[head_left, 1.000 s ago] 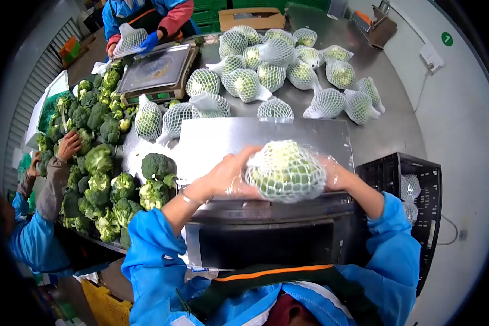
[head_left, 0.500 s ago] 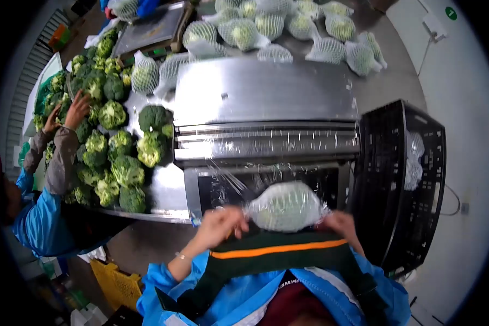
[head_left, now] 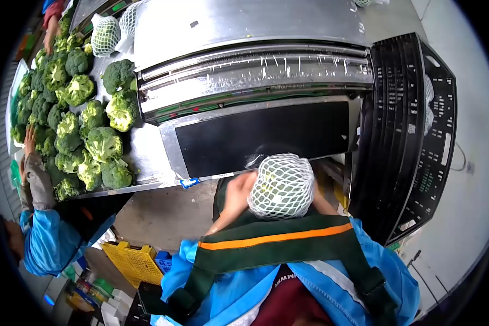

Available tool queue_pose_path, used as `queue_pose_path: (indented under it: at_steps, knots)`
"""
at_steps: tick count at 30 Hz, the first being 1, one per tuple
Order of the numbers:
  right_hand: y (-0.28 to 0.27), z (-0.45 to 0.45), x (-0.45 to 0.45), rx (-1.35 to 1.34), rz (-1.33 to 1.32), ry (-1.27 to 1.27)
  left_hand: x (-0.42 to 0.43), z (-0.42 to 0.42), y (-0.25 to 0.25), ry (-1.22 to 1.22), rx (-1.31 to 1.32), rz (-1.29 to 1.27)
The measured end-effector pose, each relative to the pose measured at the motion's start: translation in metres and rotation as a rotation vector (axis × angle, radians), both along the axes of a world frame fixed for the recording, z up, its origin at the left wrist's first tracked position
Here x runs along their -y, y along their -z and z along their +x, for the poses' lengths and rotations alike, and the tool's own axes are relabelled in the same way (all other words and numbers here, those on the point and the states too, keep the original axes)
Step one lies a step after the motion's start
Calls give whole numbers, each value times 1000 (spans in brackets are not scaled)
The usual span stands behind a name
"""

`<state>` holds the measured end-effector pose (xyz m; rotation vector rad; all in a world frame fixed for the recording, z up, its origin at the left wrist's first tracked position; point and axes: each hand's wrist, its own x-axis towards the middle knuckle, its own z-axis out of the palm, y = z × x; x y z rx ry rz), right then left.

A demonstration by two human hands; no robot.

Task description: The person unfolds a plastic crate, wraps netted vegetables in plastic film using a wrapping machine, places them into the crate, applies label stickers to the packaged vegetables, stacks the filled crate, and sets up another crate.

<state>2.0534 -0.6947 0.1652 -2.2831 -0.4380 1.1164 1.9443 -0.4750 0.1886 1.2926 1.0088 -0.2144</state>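
One netted broccoli head (head_left: 281,186) sits low in the frame, right of centre, between the person's two hands, just below the black plate (head_left: 261,138) of the metal machine (head_left: 250,24). The left hand (head_left: 238,191) meets its left side, fingers curled in and holding it; the right hand (head_left: 317,191) is at its right side, mostly hidden, so I cannot tell how its fingers stand. Neither hand is clearly nearer. The head looks round from here, and its long axis cannot be told.

Counted: one netted head in hand, two netted heads (head_left: 105,36) at upper left, part of another (head_left: 363,2) at the top edge. Two loose broccoli heads (head_left: 122,110) lie beside the machine on the counter (head_left: 146,149); the pile (head_left: 68,130) further left overlaps too much to count. One yellow crate (head_left: 129,263) stands at lower left.
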Motion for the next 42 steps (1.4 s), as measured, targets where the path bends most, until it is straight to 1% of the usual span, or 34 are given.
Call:
queue_pose_path:
  at_steps: [1,2,3,5,6,8,9,11,12,13,15,17,18,19,20,21,22,23,25,26,27,29,30,31,32,33,34,35,37,38,39,40,41,42]
  knots:
    - [-35,-8,9,-245,14,37,5,9,5,39,334,-120]
    - [-66,-14,25,-448,59,107,7,18,1,96,417,-255]
    - [-94,-18,42,-637,115,202,8,22,-11,75,366,-395]
    - [-137,-22,60,-919,290,406,3,33,-28,317,561,-14]
    - [-149,-21,59,-1000,394,490,6,39,-47,154,518,-193]
    - [-155,-16,47,-1081,601,632,13,56,-65,-168,585,-650]
    - [-151,-11,41,-1083,703,695,22,68,-74,-295,648,-771]
    - [-148,8,38,-1026,905,819,23,100,-89,-153,787,-946]
    - [-148,24,38,-946,1027,878,29,113,-105,33,688,-750]
    - [-153,47,42,-827,1158,932,35,140,-136,250,868,-492]
    - [-179,93,67,-544,1409,1007,38,169,-168,653,1206,-94]
    - [-202,137,110,-200,1562,1108,18,179,-192,932,1133,218]
    - [-206,156,138,-54,1561,1189,4,186,-192,964,1095,420]
    - [-202,173,166,50,1509,1286,-21,195,-181,953,1097,557]
    - [-187,186,202,63,1365,1375,-42,196,-174,770,1013,622]
    - [-156,196,240,31,1247,1460,-49,201,-180,268,800,278]
    - [-124,204,281,-9,1131,1539,-86,210,-181,250,628,547]
    - [-92,216,301,-20,1105,1574,-121,221,-168,53,679,696]
    - [-46,238,320,-13,918,1660,-200,237,-158,-198,695,850]
    - [-33,253,320,18,834,1654,-238,245,-155,-221,650,915]
    - [-23,267,324,51,753,1632,-279,251,-143,-228,562,881]
    - [-19,287,317,137,589,1570,-341,273,-126,-7,285,1153]
    - [-23,297,313,181,517,1523,-377,282,-106,207,215,1325]
    - [-32,304,304,230,442,1464,-388,296,-106,399,-9,1436]
    - [-42,307,294,275,375,1407,-397,313,-97,535,-101,1480]
    - [-57,310,280,319,336,1334,-399,332,-97,694,-227,1384]
    - [-76,308,264,360,310,1264,-423,346,-68,851,-109,1272]
    - [-95,303,243,394,298,1194,-415,361,-58,1036,-286,1296]
    - [-131,291,196,401,333,1052,-400,374,-28,1209,-613,1474]
    - [-144,279,171,376,342,990,-400,386,-39,1247,-619,1401]
    - [-153,265,148,358,310,922,-400,386,-60,1312,-543,1413]
    - [-158,250,120,372,196,832,-418,381,-53,1170,-386,1371]
    - [-135,243,141,551,-167,518,-438,370,-50,1021,-238,1325]
    - [-146,233,103,633,-191,545,-444,358,-59,805,-183,1308]
